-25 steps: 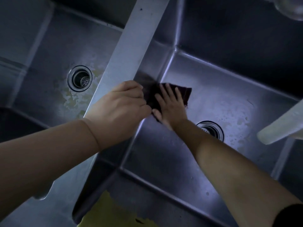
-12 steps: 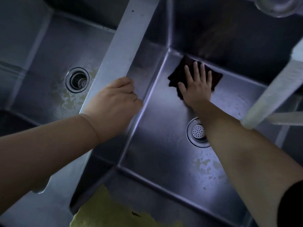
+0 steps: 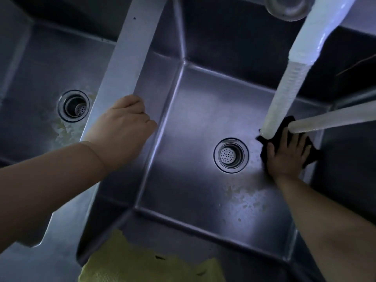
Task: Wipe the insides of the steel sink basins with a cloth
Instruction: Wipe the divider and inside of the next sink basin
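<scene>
— Steel everywhere, 2 basins side by side. Where is the cloth (image 3: 289, 143) right now?

— Flat on the floor of the right basin (image 3: 199, 123), in its far right part, just beside the drain (image 3: 231, 155) and close under the right wall. The right hand (image 3: 288, 154) lies on top of it, palm down, fingers spread wide — not gripping, just pressing it against the steel so the whole palm drives the wipe.

— And the left hand (image 3: 122, 129)?

— Resting on the divider (image 3: 126, 64) between the 2 basins, fingers curled over its inner edge. It has nothing in it; I'd judge it is there as a brace while the person leans in.

— What's crossing the view on the right?

— 2 pale hoses (image 3: 284, 94) hanging into the basin; 1 hides the far edge of the cloth, so I cannot tell how far it reaches there.

— How far along would you say?

— Pale blotches show on the floor nearer the person, below the drain, so that patch looks unwiped. The left basin (image 3: 40, 98) has similar marks beside its own drain. A yellow-green garment (image 3: 142, 265) sits at the bottom edge of the view, clear of the work
</scene>
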